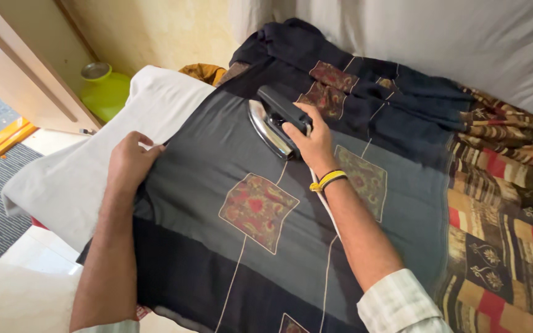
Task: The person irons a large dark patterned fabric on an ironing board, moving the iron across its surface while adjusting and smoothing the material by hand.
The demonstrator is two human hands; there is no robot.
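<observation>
Seen from the head camera, a dark sheer cloth [217, 154] with patterned red-and-tan squares is spread over a padded board covered by a pale grey sheet [75, 172]. An iron [272, 120] with a black handle and a shiny metal soleplate is gripped by the right hand [311, 139], whose fingers are closed around the handle; the iron is tilted up on its edge rather than laid flat, and it is placed near the far edge of the board, roughly at the middle of the cloth's width. A yellow and black band [328, 179] is worn on that wrist, and a pale cord is seen running along the forearm.

The left hand [129, 161] is laid palm-down, nothing being held, with fingers loosely spread at the cloth's left edge where it meets the grey sheet; the fabric appears to be kept taut and still in this way. The rest of the cloth is bunched toward the far right corner, beside a striped brown-and-red fabric [501, 246] along the right edge. A green pot [103, 89] with a metal lid is seen on the floor beyond the board's left corner.
</observation>
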